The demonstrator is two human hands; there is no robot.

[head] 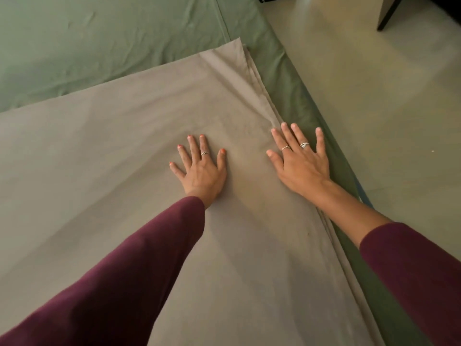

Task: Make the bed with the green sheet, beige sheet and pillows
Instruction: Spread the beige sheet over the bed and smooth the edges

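Pressing down flat is what both your hands are doing here. Your left hand (199, 168) sits palm-down on the beige sheet (99, 158), fingers spread and straight, so that grip is wide apart and clamped on nothing. Your right hand (300, 161) is the same deal, splayed flat just beside the left, right on the sheet's side edge, with the little finger reaching over onto the green.

The beige sheet covers the near part of the bed, and its far corner looks folded over in a few layers near the bed's right edge. The green sheet (112, 38) lies under it, bare across the far part of the bed and running as a strip down the right side.

Stuff you can't really see: the bed is cut off on the left, near and far sides, so how far either sheet runs is anyone's guess. No pillows are anywhere in view. Your maroon sleeves (112, 283) hide a good chunk of the near sheet. At top right there's a piece of furniture (389, 13) on the floor (374, 96), mostly out of frame, can't tell what it is.
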